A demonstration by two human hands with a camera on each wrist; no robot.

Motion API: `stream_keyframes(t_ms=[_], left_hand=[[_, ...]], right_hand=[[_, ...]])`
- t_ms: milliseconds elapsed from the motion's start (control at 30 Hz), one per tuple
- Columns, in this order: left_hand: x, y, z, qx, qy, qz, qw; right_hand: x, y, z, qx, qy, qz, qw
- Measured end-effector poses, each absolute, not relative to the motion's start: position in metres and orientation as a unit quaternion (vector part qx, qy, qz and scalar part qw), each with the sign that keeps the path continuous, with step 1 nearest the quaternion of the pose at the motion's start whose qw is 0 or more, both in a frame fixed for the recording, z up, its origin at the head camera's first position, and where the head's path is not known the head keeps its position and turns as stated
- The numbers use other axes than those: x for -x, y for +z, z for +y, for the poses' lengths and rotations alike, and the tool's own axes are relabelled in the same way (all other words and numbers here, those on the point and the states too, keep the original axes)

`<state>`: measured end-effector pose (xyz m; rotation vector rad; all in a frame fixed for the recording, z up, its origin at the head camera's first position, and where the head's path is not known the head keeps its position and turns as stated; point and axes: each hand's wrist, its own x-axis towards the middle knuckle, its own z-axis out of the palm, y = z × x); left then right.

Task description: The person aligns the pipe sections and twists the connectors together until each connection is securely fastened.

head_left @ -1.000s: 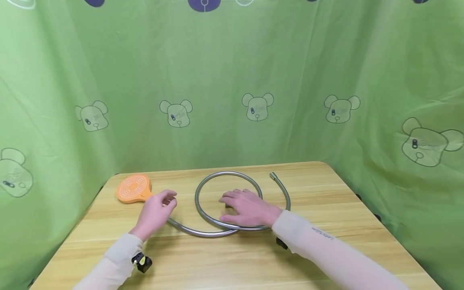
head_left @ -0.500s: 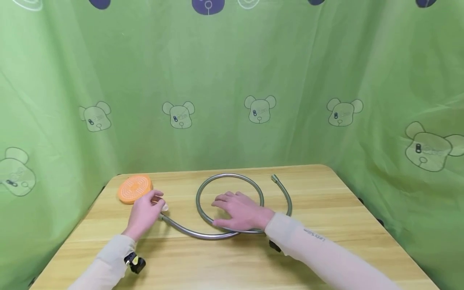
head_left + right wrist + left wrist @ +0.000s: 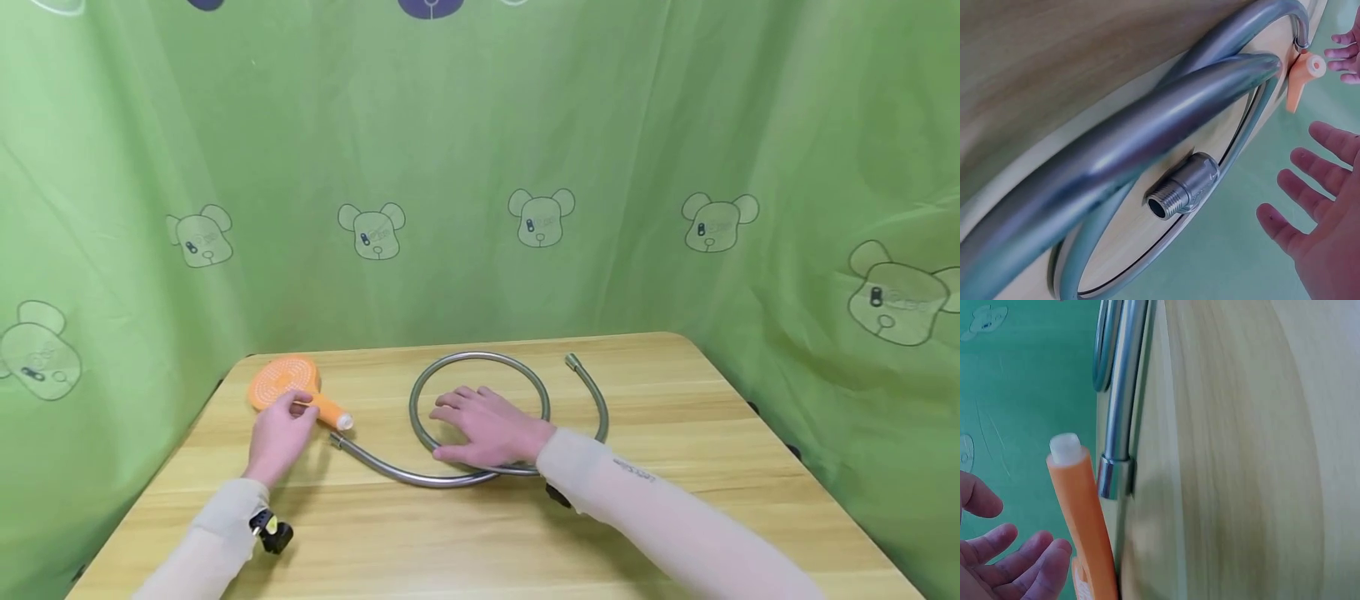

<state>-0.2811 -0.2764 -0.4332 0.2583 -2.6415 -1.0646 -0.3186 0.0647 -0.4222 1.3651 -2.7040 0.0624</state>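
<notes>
An orange shower head lies at the back left of the table, its handle tipped with a white end. My left hand is beside the handle, fingers loosely bent and apart from it in the left wrist view. A silver shower hose lies in a loop, one end nut close to the handle's tip. Over the loop my right hand hovers with fingers spread. Inside the loop sits a threaded metal fitting, hidden beneath that hand in the head view.
The hose's other end points to the back right of the wooden table. A green curtain with bear prints hangs around the back and sides. Each wrist carries a small black camera.
My left hand has moved left from over the handle, so the handle and its white tip now show. My right hand has shifted slightly left above the loop.
</notes>
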Motion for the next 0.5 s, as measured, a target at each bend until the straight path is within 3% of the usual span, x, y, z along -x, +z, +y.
stream_keyframes(t_ms=[500], left_hand=[[0.289,-0.446,-0.299,-0.142,-0.399,-0.902,0.085]], right_hand=[[0.328,-0.425,0.048,-0.461,0.035,-0.886,0.035]])
